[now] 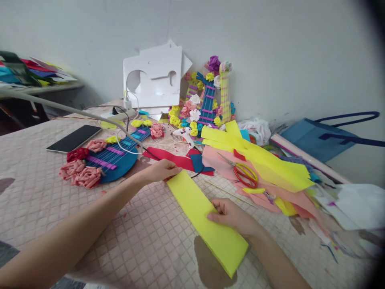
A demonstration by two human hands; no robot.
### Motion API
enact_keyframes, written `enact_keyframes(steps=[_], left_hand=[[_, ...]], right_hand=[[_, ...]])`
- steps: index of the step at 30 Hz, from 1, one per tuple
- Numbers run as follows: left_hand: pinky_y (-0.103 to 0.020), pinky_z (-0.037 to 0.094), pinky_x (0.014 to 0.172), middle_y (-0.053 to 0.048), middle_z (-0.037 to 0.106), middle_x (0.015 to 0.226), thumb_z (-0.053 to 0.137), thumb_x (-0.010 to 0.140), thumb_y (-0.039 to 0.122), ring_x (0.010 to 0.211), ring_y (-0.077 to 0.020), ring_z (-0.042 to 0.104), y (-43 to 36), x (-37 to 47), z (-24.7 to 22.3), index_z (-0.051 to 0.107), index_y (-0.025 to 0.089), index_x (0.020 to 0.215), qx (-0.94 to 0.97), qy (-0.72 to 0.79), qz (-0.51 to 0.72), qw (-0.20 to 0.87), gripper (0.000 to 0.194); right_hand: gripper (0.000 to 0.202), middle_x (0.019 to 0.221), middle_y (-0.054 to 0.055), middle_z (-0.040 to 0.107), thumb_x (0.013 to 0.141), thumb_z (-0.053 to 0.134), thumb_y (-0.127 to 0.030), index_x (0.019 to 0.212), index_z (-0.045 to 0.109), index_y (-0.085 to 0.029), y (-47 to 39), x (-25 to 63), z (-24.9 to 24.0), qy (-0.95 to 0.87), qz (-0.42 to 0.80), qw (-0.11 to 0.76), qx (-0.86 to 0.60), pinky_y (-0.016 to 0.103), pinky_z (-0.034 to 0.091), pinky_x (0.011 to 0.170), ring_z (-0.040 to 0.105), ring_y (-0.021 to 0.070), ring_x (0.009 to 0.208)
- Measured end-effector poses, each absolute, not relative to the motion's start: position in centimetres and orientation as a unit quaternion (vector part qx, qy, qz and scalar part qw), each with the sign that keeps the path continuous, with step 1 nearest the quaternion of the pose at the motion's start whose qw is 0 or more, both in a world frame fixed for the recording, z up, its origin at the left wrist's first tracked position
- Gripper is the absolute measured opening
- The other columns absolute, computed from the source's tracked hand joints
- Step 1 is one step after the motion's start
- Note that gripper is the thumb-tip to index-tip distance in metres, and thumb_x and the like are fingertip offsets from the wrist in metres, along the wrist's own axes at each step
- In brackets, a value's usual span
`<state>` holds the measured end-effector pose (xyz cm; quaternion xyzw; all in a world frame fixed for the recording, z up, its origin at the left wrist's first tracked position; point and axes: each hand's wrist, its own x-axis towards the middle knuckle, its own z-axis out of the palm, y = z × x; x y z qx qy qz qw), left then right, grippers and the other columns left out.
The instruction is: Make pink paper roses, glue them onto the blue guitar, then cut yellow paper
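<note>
A long folded strip of yellow paper (200, 212) lies slantwise over the quilted tablecloth. Its far end is pinched between the thumb and fingers of my left hand (162, 170). My right hand (230, 214) grips the strip's right edge, thumb on top, fingers curled. Just beyond the strip are scissors with red and yellow handles (245, 172), resting on pink and yellow sheets (264, 160). Red paper with a blue piece (177, 159) lies past my left hand.
A blue guitar-shaped craft with paper roses (120, 164) and a black tablet (74, 138) are at left. Behind stand a white glue gun (185, 135), decorated guitars (207, 100) and white foam board (153, 76). A blue bag (320, 138) is at right.
</note>
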<state>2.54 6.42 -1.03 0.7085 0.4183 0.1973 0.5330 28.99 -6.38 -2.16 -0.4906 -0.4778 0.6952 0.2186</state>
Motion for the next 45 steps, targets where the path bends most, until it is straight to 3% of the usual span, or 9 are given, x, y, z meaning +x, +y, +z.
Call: enact_keyframes(steps=[7,21,29,35,40,45], left_hand=[[-0.02,0.038,0.048,0.0,0.058,0.063,0.072,0.062,0.048,0.052,-0.0088,0.049,6.4,2.4,-0.9,0.061,0.013,0.071,0.707,0.405,0.186,0.549,0.038],[-0.019,0.036,0.047,0.0,0.056,0.058,0.07,0.063,0.043,0.05,-0.0081,0.047,6.2,1.5,-0.9,0.063,0.012,0.067,0.698,0.441,0.191,0.531,0.032],[-0.02,0.035,0.045,0.002,0.054,0.056,0.069,0.063,0.045,0.048,-0.0084,0.046,3.2,-2.2,-1.0,0.058,0.015,0.068,0.662,0.51,0.21,0.508,0.032],[-0.02,0.03,0.042,0.003,0.051,0.052,0.064,0.067,0.045,0.044,-0.0081,0.042,2.0,-3.2,-2.0,0.057,0.017,0.069,0.671,0.54,0.22,0.457,0.029],[-0.02,0.034,0.046,0.0,0.058,0.059,0.062,0.069,0.043,0.05,-0.0095,0.047,2.2,-3.2,-2.4,0.059,0.016,0.07,0.697,0.54,0.236,0.408,0.027],[-0.02,0.031,0.042,0.002,0.055,0.055,0.062,0.07,0.043,0.045,-0.0082,0.043,2.3,-3.4,-2.7,0.06,0.016,0.07,0.69,0.545,0.226,0.419,0.028]], right_hand=[[0.044,0.082,0.004,0.071,0.066,0.078,-0.045,0.093,0.061,-0.014,-6.4,29.1,-2.2,-0.475,0.697,0.21,-0.494,0.024,0.048,0.057,0.066,0.0153,0.064],[0.047,0.088,0.004,0.07,0.065,0.081,-0.04,0.094,0.052,-0.017,-6.7,29.9,-1.0,-0.496,0.712,0.184,-0.461,0.025,0.049,0.062,0.068,0.0171,0.072],[0.046,0.085,0.002,0.068,0.07,0.076,-0.039,0.103,0.051,-0.018,-5.9,31.9,-0.2,-0.555,0.645,0.189,-0.49,0.024,0.046,0.062,0.064,0.0151,0.074],[0.051,0.078,-0.001,0.061,0.068,0.075,-0.046,0.106,0.052,-0.02,-5.8,32.2,-0.2,-0.556,0.605,0.189,-0.538,0.025,0.047,0.058,0.061,0.0151,0.07],[0.041,0.068,-0.006,0.048,0.072,0.072,-0.045,0.1,0.052,-0.023,-6.0,31.6,-0.5,-0.589,0.543,0.176,-0.572,0.021,0.04,0.05,0.054,0.0116,0.061],[0.037,0.066,-0.006,0.044,0.074,0.069,-0.045,0.099,0.051,-0.024,-6.1,31.5,-0.6,-0.599,0.53,0.173,-0.575,0.022,0.038,0.048,0.052,0.0119,0.06]])
